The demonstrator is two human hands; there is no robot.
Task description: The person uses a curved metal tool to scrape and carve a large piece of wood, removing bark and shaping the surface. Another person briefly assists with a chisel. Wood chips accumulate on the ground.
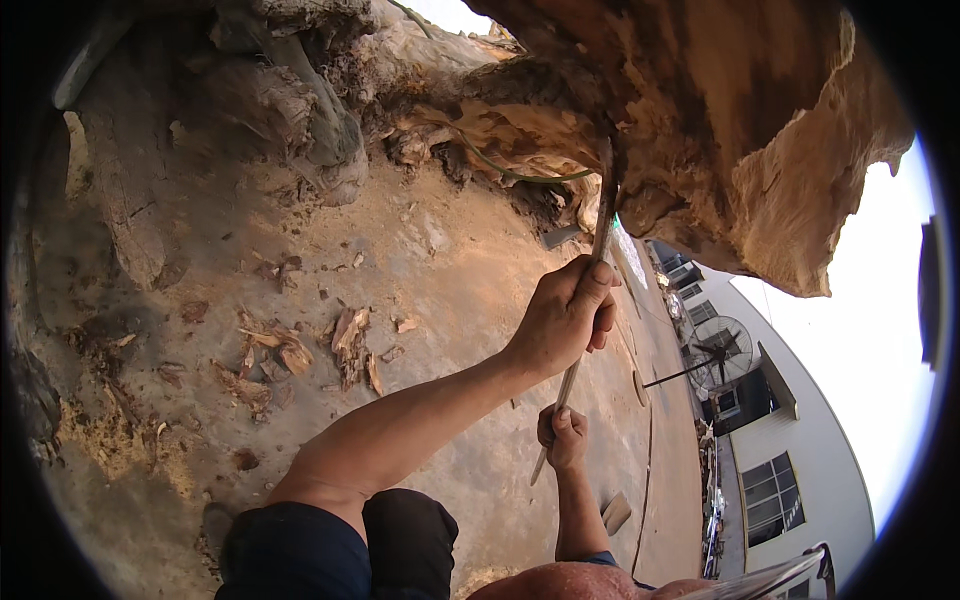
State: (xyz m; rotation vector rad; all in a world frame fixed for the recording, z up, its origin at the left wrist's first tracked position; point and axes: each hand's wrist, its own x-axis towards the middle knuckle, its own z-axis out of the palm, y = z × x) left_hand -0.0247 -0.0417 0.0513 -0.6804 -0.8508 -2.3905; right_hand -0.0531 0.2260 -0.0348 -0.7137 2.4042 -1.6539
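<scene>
A long, thin metal pry bar (603,228) slants up to a huge piece of reddish-brown, rough wood (690,130). Its upper end meets the underside of the wood, where shadow hides the very tip. My left hand (568,318) is wrapped round the bar's middle, thumb lying along the shaft. Lower down, my right hand (563,437) grips the same bar in a fist, and the bar's bare end sticks out below it. Both forearms are stretched out toward the wood.
Splintered wood pieces (270,355) and sawdust lie on the dusty ground (430,420). More gnarled trunk (330,140) stands at upper left. A green hose or cord (520,177) curves under the wood. A round pedestal fan (718,352) and a pale building (800,430) are at right.
</scene>
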